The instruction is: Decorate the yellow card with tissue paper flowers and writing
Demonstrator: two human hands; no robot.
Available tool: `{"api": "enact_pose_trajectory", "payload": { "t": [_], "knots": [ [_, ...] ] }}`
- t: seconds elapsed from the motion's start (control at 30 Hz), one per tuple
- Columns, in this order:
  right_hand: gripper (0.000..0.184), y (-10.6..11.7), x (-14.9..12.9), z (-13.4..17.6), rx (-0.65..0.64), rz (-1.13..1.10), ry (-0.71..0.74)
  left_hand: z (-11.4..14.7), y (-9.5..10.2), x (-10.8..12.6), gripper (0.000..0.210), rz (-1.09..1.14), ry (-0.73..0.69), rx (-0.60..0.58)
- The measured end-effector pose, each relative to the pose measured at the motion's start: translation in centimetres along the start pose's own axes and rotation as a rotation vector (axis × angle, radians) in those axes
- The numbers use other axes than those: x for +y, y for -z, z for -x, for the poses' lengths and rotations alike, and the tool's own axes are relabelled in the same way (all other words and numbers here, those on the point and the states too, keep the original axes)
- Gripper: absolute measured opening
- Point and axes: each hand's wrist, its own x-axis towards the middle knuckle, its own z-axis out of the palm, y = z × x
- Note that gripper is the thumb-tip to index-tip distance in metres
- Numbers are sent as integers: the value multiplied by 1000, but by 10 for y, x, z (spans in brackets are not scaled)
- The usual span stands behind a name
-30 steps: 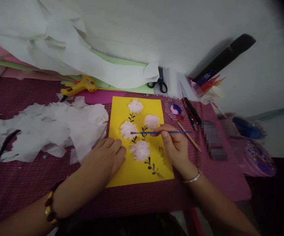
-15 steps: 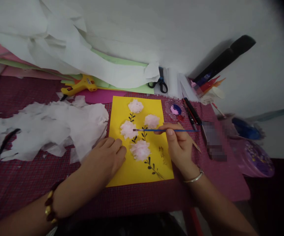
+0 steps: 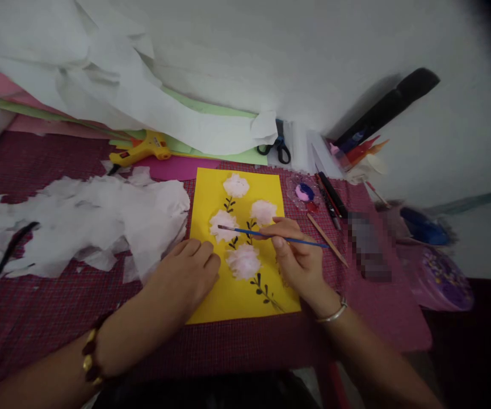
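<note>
A blue paintbrush [image 3: 245, 231] is pinched between the thumb and fingers of my right hand [image 3: 298, 255]. Its dark tip lies at the middle-left fluffy pale-pink paper flower [image 3: 223, 225]; whether it touches I cannot tell. Several such flowers, with black painted stems and leaves, are on a yellow sheet of paper [image 3: 211, 304]. My left hand [image 3: 194, 270], fingers curled closed, rests at the sheet's left edge; its palm side is hidden. Right of the sheet, a clear palette [image 3: 292, 184] holds pink, dark blue and red paint. Handwriting on the sheet is mostly behind my right hand.
Crumpled white tissue paper [image 3: 79, 221] covers the table at left. Behind it lie a yellow glue gun [image 3: 143, 149] and black scissors [image 3: 276, 149]. At right are a wooden stick [image 3: 328, 241], pens [image 3: 330, 199], a blurred dark object [image 3: 368, 247] and a purple container [image 3: 441, 278].
My right hand has shifted slightly left and down with the paintbrush. The brush tip has moved left from the flower's right edge and now tilts up to the left. My left hand stays put.
</note>
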Motion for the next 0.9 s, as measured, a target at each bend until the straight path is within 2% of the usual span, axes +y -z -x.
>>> {"api": "enact_pose_trajectory", "payload": {
  "t": [0.13,0.2,0.27,0.4,0.5,0.57,0.67,0.8,0.9],
  "knots": [
    [24,-1,-6,-1,-45,49,54,1,-2,-1,17,35,6,-2],
    [23,6,-5,-4,-23,97,79,2,-3,-3,21,70,4,-3],
    [20,20,3,-9,115,166,49,3,-5,-6,22,96,-7,-6],
    [22,66,40,-22,549,209,-170,4,-5,-10,26,80,-71,-40],
    [26,93,72,-26,686,280,-246,5,-3,-11,28,56,-102,-60],
    [28,101,87,-24,685,289,-295,5,-2,-10,28,48,-97,-62],
    [29,100,98,-19,621,323,-340,3,-1,-8,27,48,-83,-70],
    [29,96,101,-16,572,361,-367,0,-2,-4,22,49,0,-42],
    [29,97,99,-18,615,321,-371,1,-5,-2,19,18,-4,-11]
  ]
}}
